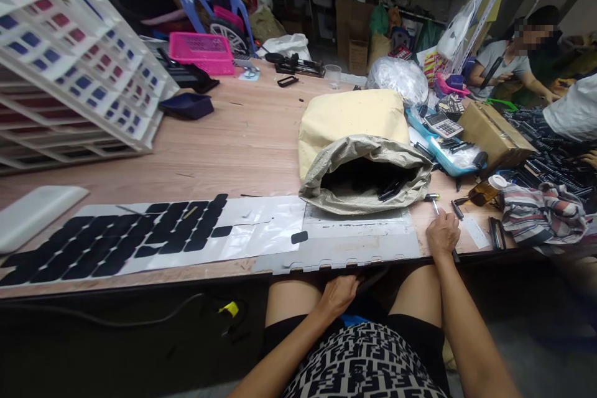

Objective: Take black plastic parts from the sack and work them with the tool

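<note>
My right hand (442,233) rests on the table's front edge with its fingers curled round a thin silver tool (436,206) that points away from me. Below the table edge, my left hand (339,294) lies in my lap, fingers bent against a dark object I cannot make out. Just left of the right hand stands an open grey woven sack (366,174) with small black parts inside. A grey flat sheet (345,242) lies under the sack. Further left, a long white sheet (140,239) carries several black oval pads.
A white rack (69,62) of coloured samples stands at the left. A pink basket (201,53), a calculator (443,125), a cardboard box (494,130), a striped cloth (543,211) and black parts crowd the back and right. Other people sit at the far right.
</note>
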A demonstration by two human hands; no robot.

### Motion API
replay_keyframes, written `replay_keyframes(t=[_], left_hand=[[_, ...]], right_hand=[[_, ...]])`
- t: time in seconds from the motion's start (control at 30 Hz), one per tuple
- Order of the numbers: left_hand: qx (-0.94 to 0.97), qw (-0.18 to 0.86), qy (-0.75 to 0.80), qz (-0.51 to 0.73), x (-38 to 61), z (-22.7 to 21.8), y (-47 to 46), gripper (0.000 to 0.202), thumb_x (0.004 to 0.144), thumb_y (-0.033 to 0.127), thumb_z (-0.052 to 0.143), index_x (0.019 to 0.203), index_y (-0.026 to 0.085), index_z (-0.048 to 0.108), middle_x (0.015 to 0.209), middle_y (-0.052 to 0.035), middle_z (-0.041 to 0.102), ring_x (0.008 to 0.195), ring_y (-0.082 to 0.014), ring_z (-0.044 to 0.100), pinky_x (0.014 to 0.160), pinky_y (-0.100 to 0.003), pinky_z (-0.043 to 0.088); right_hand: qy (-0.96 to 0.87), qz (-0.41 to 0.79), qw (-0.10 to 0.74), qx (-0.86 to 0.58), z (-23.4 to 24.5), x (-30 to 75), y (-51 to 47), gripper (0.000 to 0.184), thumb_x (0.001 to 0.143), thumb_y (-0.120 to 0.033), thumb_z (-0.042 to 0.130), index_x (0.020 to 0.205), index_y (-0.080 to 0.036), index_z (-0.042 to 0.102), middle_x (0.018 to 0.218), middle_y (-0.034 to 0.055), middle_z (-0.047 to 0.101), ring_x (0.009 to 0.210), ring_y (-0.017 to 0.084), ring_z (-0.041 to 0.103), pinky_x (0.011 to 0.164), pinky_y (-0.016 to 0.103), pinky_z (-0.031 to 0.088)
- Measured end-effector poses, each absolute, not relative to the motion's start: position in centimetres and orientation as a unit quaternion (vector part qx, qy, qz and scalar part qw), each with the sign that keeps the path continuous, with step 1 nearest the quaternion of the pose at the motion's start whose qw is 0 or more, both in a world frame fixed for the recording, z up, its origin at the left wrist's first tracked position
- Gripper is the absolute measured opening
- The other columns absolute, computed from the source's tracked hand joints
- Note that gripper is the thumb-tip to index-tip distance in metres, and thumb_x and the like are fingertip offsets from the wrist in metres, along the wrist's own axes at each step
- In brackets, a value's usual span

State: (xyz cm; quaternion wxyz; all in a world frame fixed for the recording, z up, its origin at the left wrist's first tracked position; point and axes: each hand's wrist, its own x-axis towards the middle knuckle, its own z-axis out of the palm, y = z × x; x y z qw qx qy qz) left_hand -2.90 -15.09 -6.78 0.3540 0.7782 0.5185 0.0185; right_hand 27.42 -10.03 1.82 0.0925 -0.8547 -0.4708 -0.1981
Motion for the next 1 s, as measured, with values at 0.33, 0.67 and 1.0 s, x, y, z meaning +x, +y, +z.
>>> replay_keyframes(t=[0.33,0.67,1.0], left_hand=[[0.809,0.426,0.405,-0.008,-2.3,0.9,-14.8,0.031,0.091,0.036,0.055,0.115,0.025,0.071,0.105,-0.0063,0.075,0.099,-0.0238,0.069,0.086,-0.031,0.05],[0.739,0.219,0.594,0.232,5.7,6.7,5.4,0.033,0.088,0.034,0.06,0.112,0.015,0.072,0.1,-0.0131,0.073,0.093,-0.0243,0.067,0.081,-0.031,0.05],[0.763,0.182,0.569,0.246,4.3,5.1,5.6,0.022,0.086,0.031,0.066,0.103,0.019,0.073,0.097,-0.0096,0.07,0.096,-0.0254,0.065,0.083,-0.033,0.049]], right_hand=[[-0.464,-0.199,0.084,-0.859,1.4,27.5,-10.1,0.033,0.097,-0.023,0.042,0.126,-0.02,0.059,0.103,0.0107,0.055,0.096,0.024,0.05,0.07,0.033,0.032],[-0.468,-0.184,0.084,-0.86,1.7,27.2,-10.2,0.033,0.097,-0.022,0.042,0.125,-0.019,0.058,0.103,0.0111,0.055,0.095,0.024,0.049,0.069,0.032,0.032],[-0.466,-0.177,0.084,-0.863,2.0,27.0,-10.3,0.035,0.095,-0.021,0.043,0.126,-0.019,0.058,0.102,0.0111,0.055,0.095,0.025,0.049,0.069,0.033,0.034]])
